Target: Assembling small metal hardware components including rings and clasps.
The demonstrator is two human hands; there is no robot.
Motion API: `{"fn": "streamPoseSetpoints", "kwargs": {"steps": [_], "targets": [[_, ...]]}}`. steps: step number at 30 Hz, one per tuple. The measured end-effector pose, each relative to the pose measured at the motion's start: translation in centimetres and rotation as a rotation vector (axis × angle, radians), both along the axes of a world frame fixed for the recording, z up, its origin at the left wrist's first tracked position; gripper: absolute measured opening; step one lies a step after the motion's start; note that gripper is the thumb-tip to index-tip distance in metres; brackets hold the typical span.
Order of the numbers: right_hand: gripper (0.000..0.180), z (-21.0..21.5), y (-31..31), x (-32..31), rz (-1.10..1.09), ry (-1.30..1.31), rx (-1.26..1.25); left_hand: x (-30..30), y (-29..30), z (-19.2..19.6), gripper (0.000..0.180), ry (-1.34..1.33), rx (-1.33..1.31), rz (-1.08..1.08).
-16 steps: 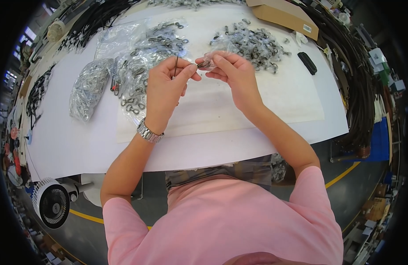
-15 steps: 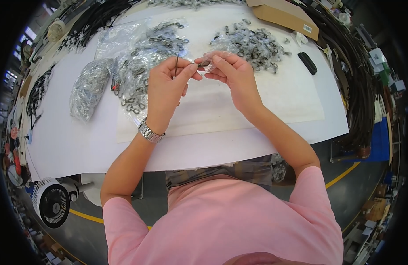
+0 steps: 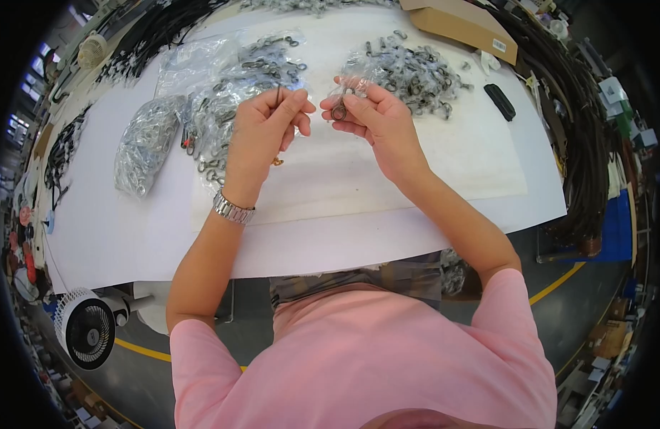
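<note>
My left hand (image 3: 267,132), wearing a steel watch at the wrist, is closed around a thin dark pointed tool (image 3: 278,94) whose tip sticks up. A small orange-gold piece (image 3: 278,161) shows under that hand; whether it belongs to the tool I cannot tell. My right hand (image 3: 376,118) pinches a dark metal snap hook (image 3: 338,111) between thumb and fingers, with clear plastic wrap (image 3: 355,84) around it. The hands are a little apart. Behind the right hand lies a heap of wrapped metal hooks (image 3: 423,75). Left of the left hand, more hooks (image 3: 214,168) lie on clear plastic.
A full clear bag (image 3: 144,146) lies at the left of the white table (image 3: 387,222). A black elongated case (image 3: 499,102) and an open cardboard box (image 3: 466,28) are at the right. Dark straps (image 3: 584,143) hang over the right edge. A fan (image 3: 87,329) stands lower left.
My left hand has drawn away to the left from my right hand, tool still in it. In my right hand the hook has turned, and its ring end now points downward.
</note>
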State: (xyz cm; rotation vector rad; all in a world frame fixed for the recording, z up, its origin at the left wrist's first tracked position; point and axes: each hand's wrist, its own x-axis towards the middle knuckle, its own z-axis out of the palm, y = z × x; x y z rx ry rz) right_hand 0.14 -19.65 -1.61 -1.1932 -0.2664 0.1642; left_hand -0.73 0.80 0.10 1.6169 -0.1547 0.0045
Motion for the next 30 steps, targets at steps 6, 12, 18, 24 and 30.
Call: {"fn": "streamPoseSetpoints", "kwargs": {"steps": [6,12,18,24,30], "targets": [[0.043,-1.0,-0.6,0.3,0.265,0.068,-0.059,0.4,0.4,-0.4,0.021,0.136,-0.145,-0.319],[0.027,-0.2,-0.7,0.4,0.238,0.053,-0.252,0.1,-0.5,-1.0,0.016,0.061,-0.026,-0.141],[0.026,1.3,-1.0,0.7,0.262,-0.155,-0.568,-0.3,-1.1,-0.9,0.014,0.026,-0.078,-0.086],[0.028,1.7,-3.4,1.6,0.678,0.277,-0.068,-0.9,-1.3,0.5,0.01,-0.098,-0.021,-0.239],[0.023,-0.8,-3.3,1.3,0.666,0.534,0.079,-0.1,-0.6,-0.1,0.01,-0.139,-0.032,-0.391]]}}
